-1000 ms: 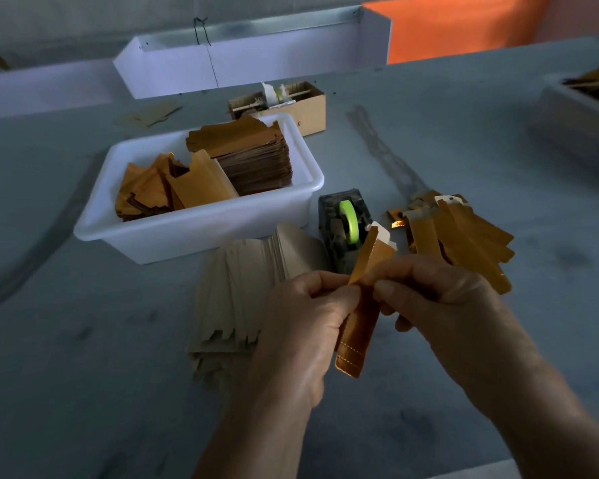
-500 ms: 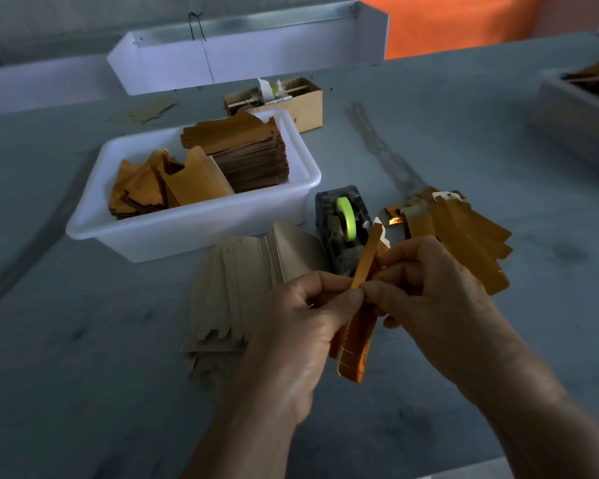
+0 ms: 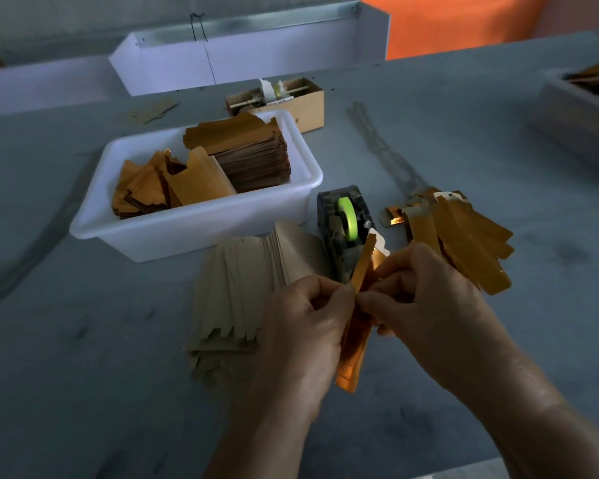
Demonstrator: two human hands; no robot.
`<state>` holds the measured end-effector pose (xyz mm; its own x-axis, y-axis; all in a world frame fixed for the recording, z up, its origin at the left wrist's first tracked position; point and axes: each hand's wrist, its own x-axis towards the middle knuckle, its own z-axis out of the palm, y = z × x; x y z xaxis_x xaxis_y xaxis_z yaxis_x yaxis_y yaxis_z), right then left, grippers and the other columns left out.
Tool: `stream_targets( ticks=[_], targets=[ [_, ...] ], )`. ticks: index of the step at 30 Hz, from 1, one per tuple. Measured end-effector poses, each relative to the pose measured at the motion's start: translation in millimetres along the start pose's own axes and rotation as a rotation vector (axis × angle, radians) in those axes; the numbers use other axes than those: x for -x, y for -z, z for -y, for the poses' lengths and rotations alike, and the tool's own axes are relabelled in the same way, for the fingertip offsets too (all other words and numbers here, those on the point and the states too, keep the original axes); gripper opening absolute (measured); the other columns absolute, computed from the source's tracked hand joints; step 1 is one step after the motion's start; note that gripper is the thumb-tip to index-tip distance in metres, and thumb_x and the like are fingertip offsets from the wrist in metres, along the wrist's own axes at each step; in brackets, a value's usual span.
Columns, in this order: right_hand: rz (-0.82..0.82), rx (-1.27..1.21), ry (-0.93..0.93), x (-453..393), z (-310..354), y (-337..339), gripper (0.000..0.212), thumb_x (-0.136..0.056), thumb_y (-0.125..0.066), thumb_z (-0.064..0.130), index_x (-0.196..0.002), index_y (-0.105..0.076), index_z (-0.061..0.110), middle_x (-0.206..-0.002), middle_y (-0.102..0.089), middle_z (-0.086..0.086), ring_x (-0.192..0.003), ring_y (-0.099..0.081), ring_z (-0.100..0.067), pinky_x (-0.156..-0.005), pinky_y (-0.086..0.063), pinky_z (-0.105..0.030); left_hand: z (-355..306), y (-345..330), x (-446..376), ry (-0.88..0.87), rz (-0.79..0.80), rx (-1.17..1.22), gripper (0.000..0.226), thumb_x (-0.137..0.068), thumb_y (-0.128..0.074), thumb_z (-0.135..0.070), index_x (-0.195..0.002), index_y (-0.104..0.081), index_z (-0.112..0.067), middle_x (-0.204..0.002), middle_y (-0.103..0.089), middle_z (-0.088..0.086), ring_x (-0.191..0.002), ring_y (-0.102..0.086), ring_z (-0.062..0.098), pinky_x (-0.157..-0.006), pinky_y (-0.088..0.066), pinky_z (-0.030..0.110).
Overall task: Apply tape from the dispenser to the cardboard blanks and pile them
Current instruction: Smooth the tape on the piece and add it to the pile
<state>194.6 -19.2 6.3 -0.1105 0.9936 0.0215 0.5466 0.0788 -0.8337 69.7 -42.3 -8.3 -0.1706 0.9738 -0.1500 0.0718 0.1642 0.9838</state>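
Just in front of the tape dispenser (image 3: 346,233), near the table's (image 3: 83,392) front edge, both thumbs and forefingers are pinching one folded orange blank (image 3: 355,344), left hand (image 3: 305,326) and right hand (image 3: 426,305) meeting at its fold, probably pressing tape flat; the tape itself is too small to make out. The blank is standing nearly upright above the table. A fanned pale stack (image 3: 242,292) is lying left within reach, and finished orange pieces (image 3: 464,243) are piling right of the dispenser.

Left hand (image 3: 308,326), right hand (image 3: 426,305) – fingertips meeting, both pinching, forearms converging.
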Motion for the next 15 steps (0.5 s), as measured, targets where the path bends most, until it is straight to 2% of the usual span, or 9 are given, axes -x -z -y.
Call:
stream_targets(
  ticks=[3,8,10,12,15],
  targets=[
    [0.003,0.048,0.002,0.0,1.5,1.1,0.027,-0.078,-0.07,0.028,-0.084,-0.044,0.03,-0.072,-0.064,0.007,-0.064,-0.064,-0.002,-0.057,-0.053,-0.014,0.8,-4.2,1.6,-0.034,-0.051,-0.042,0.025,-0.09,-0.059,-0.027,-0.065,-0.061,-0.024,-0.055,-0.062,-0.009,-0.048,-0.057,0.0,-0.045,-0.04,0.013],
    [-0.058,0.155,0.035,0.3,6.5,2.3,0.033,-0.077,-0.072,0.031,-0.08,-0.04,0.033,-0.069,-0.06,0.011,-0.06,-0.057,0.004,-0.05,-0.04,0.0,1.8,-11.5,5.9,-0.199,-0.185,-0.166,0.019,-0.08,-0.054,-0.038,-0.067,-0.061,-0.026,-0.062,-0.06,-0.007,-0.06,-0.057,0.004,-0.052,-0.042,0.014],
    [-0.074,0.201,0.032,1.2,8.2,2.2,0.036,-0.07,-0.072,0.042,-0.079,-0.039,0.033,-0.066,-0.056,0.013,-0.056,-0.054,0.005,-0.046,-0.041,-0.004,2.5,-9.6,5.9,-0.196,-0.196,-0.153,0.019,-0.08,-0.055,-0.039,-0.069,-0.061,-0.025,-0.062,-0.06,-0.006,-0.06,-0.058,0.005,-0.053,-0.042,0.016],
    [-0.087,0.25,0.011,3.3,7.0,2.0,0.042,-0.059,-0.06,0.06,-0.082,-0.04,0.031,-0.064,-0.051,0.014,-0.052,-0.049,0.003,-0.039,-0.037,-0.011,1.4,-5.3,4.9,-0.171,-0.192,-0.125,0.017,-0.087,-0.058,-0.034,-0.074,-0.063,-0.024,-0.067,-0.063,-0.005,-0.062,-0.061,0.007,-0.052,-0.045,0.015],
    [-0.074,0.127,-0.005,4.5,-0.9,0.7,0.051,-0.052,-0.048,0.068,-0.085,-0.045,0.03,-0.069,-0.055,0.012,-0.058,-0.055,0.0,-0.045,-0.044,-0.01,-0.6,-3.1,4.0,-0.139,-0.178,-0.105,0.016,-0.089,-0.059,-0.033,-0.076,-0.064,-0.025,-0.072,-0.066,-0.01,-0.066,-0.063,0.006,-0.052,-0.047,0.012]
  ],
)
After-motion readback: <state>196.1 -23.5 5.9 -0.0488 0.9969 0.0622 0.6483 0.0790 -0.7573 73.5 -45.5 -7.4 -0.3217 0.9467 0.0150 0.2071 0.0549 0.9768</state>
